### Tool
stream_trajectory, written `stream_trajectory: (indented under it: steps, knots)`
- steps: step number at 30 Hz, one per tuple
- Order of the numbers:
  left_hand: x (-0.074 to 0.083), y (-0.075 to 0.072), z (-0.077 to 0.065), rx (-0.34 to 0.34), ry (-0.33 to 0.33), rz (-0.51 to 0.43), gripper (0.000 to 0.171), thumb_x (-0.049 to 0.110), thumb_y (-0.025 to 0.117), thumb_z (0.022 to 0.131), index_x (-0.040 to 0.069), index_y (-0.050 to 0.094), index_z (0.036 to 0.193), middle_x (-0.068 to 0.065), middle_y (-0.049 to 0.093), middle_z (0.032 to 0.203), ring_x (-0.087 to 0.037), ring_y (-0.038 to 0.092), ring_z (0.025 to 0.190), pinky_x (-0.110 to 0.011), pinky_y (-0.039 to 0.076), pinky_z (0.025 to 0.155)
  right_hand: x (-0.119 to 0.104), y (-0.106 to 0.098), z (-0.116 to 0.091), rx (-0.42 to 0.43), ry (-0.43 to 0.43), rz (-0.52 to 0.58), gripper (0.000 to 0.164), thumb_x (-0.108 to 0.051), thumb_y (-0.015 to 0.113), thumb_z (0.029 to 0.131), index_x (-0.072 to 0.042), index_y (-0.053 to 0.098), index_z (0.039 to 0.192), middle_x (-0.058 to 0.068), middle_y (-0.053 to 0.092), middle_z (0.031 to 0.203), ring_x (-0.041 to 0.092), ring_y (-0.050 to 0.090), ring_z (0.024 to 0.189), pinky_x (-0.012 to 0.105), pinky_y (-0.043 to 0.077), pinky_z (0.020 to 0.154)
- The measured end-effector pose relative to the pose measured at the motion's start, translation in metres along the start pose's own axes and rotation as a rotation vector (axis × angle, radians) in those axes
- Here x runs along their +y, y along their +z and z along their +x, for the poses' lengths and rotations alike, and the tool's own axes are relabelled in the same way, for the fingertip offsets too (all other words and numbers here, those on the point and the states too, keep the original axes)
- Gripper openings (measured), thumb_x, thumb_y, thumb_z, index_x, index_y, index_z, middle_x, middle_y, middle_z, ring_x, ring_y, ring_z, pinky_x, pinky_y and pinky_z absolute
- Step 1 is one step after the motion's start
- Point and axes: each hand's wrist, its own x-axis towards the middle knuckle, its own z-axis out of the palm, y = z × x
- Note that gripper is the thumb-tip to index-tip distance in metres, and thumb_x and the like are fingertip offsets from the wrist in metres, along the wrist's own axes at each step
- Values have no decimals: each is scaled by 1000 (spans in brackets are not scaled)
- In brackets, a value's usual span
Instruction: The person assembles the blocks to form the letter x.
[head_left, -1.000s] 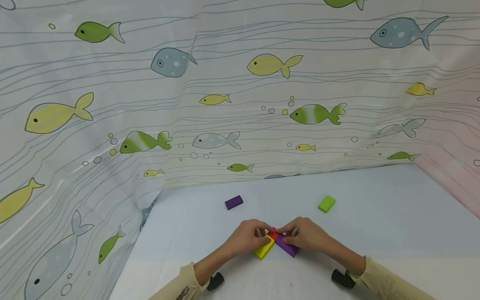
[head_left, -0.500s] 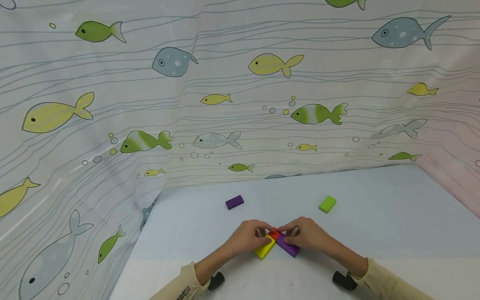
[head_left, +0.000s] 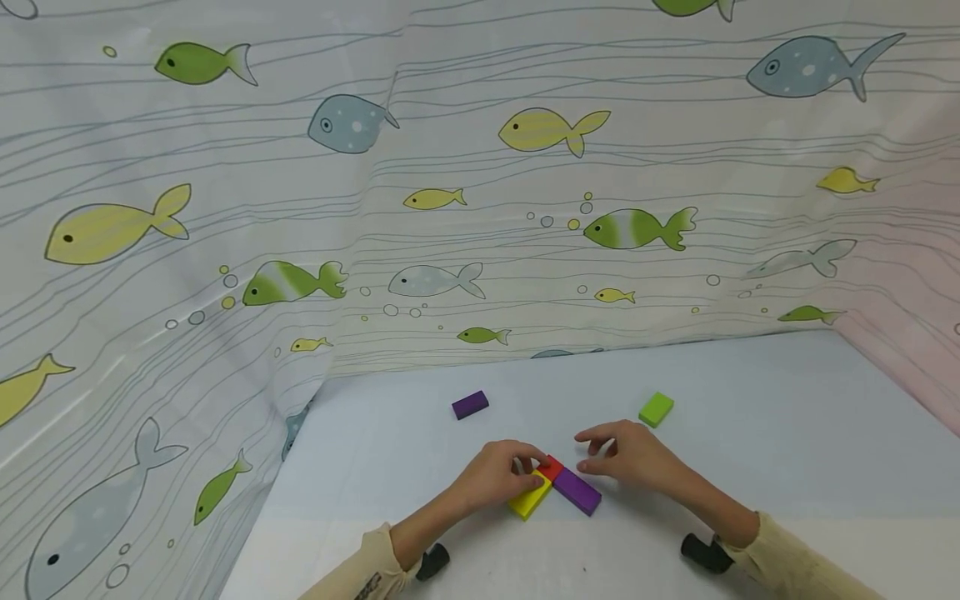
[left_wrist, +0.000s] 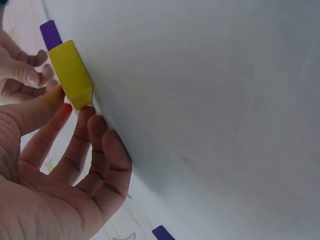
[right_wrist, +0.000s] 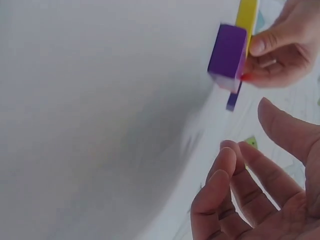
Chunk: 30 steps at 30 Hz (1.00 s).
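My left hand pinches a yellow block between thumb and fingers, with the index fingertip near a small red block. A purple block lies at an angle against the red one; together the three form a corner shape on the table. In the right wrist view the purple block stands apart from my right hand. That right hand hovers just right of the blocks, thumb and fingers spread and relaxed, holding nothing. Most of the red block is hidden in both wrist views.
A dark purple block lies farther back on the left of the white table. Behind the right hand lies a lime green block. A fish-print curtain borders the table at the back and sides.
My right hand has let go of the purple block and moved right and slightly back from it. The left hand and the joined blocks have stayed in place.
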Motion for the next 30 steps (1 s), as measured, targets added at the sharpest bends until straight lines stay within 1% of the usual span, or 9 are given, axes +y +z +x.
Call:
stream_trajectory:
  steps: [6,10,15,20,24,30]
  knots:
    - [-1,0,0,-1,3,10,21,18,73,89,17,75,111,8,61,83,-8,54,72,-21,46,63,4,-11,-2,43,30,-16,40,-30,83,80,-11,73,113,-4,61,85,17,58,80,30,50,62]
    - [0,0,0,2,3,16,21,18,73,89,17,75,110,9,60,83,-7,53,72,-20,46,63,6,-19,-4,69,47,-36,40,-31,83,79,-11,73,112,-4,61,86,17,58,83,31,50,62]
    - [0,0,-1,4,-1,-2,22,17,73,89,17,75,110,8,61,83,-8,54,72,-21,46,62,12,-32,-6,98,64,-55,41,-33,83,78,-11,73,111,-4,61,89,19,58,87,32,49,63]
    - [1,-1,-2,7,-1,-7,21,16,74,88,17,75,110,7,61,83,-8,54,72,-21,46,62,19,-42,-6,133,61,-77,42,-36,84,77,-11,73,110,-2,60,91,20,59,89,33,49,65]
    - [1,-1,-2,10,1,-13,21,16,74,88,17,75,109,7,61,83,-9,54,72,-21,45,62,25,-49,-6,141,52,-103,43,-37,84,77,-10,73,109,-1,61,91,20,60,89,33,49,66]
    - [0,0,-2,11,2,-8,21,17,74,89,17,75,110,7,61,83,-8,54,72,-21,46,62,34,-60,-5,152,94,-132,46,-41,83,77,-10,72,109,-1,63,93,20,61,89,33,49,66]
